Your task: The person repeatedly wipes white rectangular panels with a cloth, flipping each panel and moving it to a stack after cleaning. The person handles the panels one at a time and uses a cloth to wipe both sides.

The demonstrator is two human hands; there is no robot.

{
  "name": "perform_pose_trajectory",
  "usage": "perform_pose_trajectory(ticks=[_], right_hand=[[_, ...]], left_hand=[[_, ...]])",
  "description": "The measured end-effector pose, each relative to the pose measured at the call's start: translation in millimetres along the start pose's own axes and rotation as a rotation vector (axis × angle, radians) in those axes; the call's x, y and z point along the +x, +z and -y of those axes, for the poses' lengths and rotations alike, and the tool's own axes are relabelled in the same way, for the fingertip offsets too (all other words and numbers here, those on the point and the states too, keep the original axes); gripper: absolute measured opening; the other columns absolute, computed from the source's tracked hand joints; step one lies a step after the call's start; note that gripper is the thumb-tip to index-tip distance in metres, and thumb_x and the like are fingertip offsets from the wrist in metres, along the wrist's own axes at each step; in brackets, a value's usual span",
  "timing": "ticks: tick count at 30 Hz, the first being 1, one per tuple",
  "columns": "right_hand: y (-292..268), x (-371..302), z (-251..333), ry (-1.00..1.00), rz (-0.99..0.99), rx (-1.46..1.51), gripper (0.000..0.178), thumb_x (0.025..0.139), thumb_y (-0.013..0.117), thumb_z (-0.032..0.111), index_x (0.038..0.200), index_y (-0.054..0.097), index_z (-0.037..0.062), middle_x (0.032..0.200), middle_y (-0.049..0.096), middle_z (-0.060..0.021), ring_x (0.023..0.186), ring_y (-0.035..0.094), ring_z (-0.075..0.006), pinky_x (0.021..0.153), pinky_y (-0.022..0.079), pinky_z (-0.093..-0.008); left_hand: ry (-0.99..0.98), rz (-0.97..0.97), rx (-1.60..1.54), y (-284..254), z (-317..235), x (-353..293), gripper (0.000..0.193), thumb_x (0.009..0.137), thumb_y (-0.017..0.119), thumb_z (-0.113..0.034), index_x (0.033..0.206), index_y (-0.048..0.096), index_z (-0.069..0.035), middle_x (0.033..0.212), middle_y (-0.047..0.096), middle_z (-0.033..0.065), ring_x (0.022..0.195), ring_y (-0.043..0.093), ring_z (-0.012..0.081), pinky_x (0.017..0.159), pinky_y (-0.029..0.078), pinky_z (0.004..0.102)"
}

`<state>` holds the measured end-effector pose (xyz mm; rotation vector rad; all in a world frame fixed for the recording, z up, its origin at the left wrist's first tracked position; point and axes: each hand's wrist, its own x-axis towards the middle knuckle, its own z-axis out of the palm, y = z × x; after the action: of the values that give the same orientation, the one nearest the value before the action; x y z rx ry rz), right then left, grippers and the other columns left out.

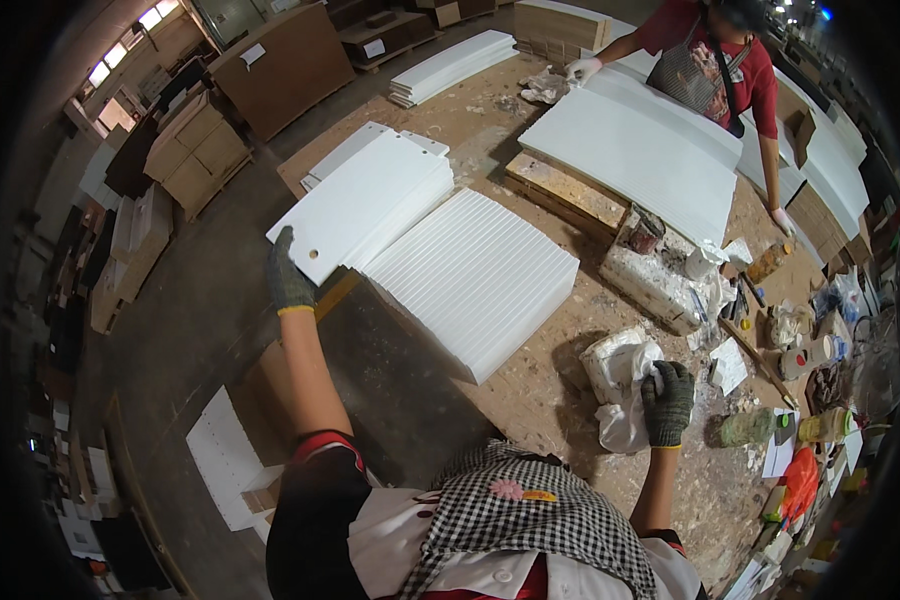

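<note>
My left hand [290, 272], in a dark grey work glove with a yellow cuff, grips the near corner of a white panel [370, 195] with a hole near its edge. That panel lies on top of a stack of similar white panels at the left side of the workbench. Beside it stands a row of white boards [475, 265] on edge, packed tightly together. My right hand [667, 405], gloved alike, is closed on a crumpled white cloth [627, 415], which lies against a white block-like object [610, 362] on the bench.
Across the workbench [530, 395], a person in a red shirt [760, 75] stands by a large stack of white panels [640, 150]. A paint-stained box [655, 275], jars [750, 428] and a stick [760, 362] crowd the right side. Cartons [198, 150] stand on the floor at left.
</note>
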<state>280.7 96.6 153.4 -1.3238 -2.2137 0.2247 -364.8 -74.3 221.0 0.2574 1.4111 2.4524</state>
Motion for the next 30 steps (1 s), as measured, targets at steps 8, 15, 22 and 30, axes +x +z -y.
perform_pose_trajectory(ticks=[8, 15, 22, 30], right_hand=[[33, 60, 46, 0.169, 0.480, 0.332, 0.053, 0.093, 0.072, 0.045, 0.128, 0.069, 0.0053, 0.114, 0.074, -0.0230, 0.106, 0.072, -0.0409, 0.092, 0.056, -0.0464], [141, 154, 42, 0.180, 0.651, 0.492, 0.100, 0.091, 0.075, 0.056, 0.162, 0.032, -0.0009, 0.155, 0.052, -0.0243, 0.141, 0.054, -0.0382, 0.116, 0.043, -0.0398], [189, 210, 20, -0.089, 0.875, 0.532, 0.044, 0.103, 0.065, 0.036, 0.141, 0.067, 0.0120, 0.165, 0.038, -0.0194, 0.148, 0.043, -0.0285, 0.124, 0.033, -0.0360], [110, 153, 55, 0.219, 0.589, 0.659, 0.082, 0.092, 0.080, 0.038, 0.157, 0.044, 0.0025, 0.140, 0.063, -0.0203, 0.127, 0.062, -0.0318, 0.110, 0.049, -0.0368]], left_hand=[[-0.032, -0.103, 0.135, -35, 66, 108, 0.046, 0.094, 0.071, -0.033, 0.130, 0.064, -0.005, 0.121, 0.071, 0.0112, 0.099, 0.071, 0.0302, 0.088, 0.059, 0.0461], [-0.138, -0.034, -0.053, 0, 90, 91, 0.054, 0.099, 0.065, -0.044, 0.136, 0.061, -0.006, 0.131, 0.068, 0.0122, 0.118, 0.065, 0.0294, 0.103, 0.052, 0.0458], [0.189, 0.326, 1.026, -21, 162, -188, 0.069, 0.095, 0.060, -0.018, 0.155, 0.037, 0.006, 0.155, 0.047, 0.0165, 0.143, 0.045, 0.0281, 0.119, 0.037, 0.0363], [-0.275, 0.301, 1.188, 11, 178, -313, 0.051, 0.096, 0.069, -0.031, 0.131, 0.057, 0.004, 0.118, 0.070, 0.0196, 0.101, 0.070, 0.0325, 0.089, 0.056, 0.0460]])
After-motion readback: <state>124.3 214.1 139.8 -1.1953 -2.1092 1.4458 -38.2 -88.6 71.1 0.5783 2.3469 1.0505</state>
